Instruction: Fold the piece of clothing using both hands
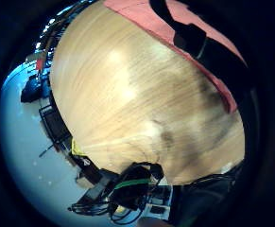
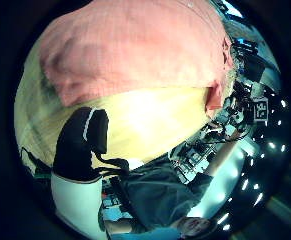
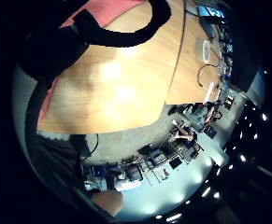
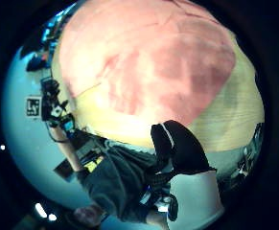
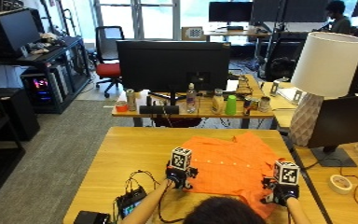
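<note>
A wooden worktop (image 5: 135,149) carries a small black device (image 5: 130,201) near its front edge. Beyond it a monitor (image 5: 173,59) stands behind bottles (one green (image 5: 230,105)); a white lamp (image 5: 323,74) stands at right.

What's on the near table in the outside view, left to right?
Black device box with cables → left hand at the garment's left edge → orange garment → right hand at its right edge → tape roll on the adjoining table.

Outside view looks down from behind; palm views face the garment (image 5: 231,168) closely.
</note>
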Action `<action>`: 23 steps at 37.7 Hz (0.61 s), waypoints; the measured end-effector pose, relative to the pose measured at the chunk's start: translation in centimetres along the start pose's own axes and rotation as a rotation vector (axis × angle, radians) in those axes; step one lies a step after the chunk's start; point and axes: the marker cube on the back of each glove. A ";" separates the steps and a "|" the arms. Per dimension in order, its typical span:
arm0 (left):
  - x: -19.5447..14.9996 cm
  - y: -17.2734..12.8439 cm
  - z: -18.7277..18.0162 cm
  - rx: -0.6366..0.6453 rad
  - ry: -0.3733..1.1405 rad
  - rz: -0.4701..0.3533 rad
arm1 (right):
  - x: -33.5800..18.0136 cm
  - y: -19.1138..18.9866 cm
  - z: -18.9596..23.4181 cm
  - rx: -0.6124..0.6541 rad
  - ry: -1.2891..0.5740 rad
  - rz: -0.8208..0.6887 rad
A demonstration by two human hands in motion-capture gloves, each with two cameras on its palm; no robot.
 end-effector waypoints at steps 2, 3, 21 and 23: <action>-0.1 0.0 0.2 -0.020 -0.008 -0.020 | 0.1 -0.6 0.8 0.004 0.006 -0.021; -0.1 0.1 0.3 -0.023 -0.007 -0.018 | 0.1 -0.7 1.1 0.002 0.010 -0.020; 0.0 -1.7 1.6 -0.042 0.004 0.003 | 0.0 -4.0 4.5 0.008 0.052 -0.008; 0.0 -1.8 1.8 -0.040 0.003 -0.012 | -0.1 -4.0 4.7 0.000 0.056 -0.011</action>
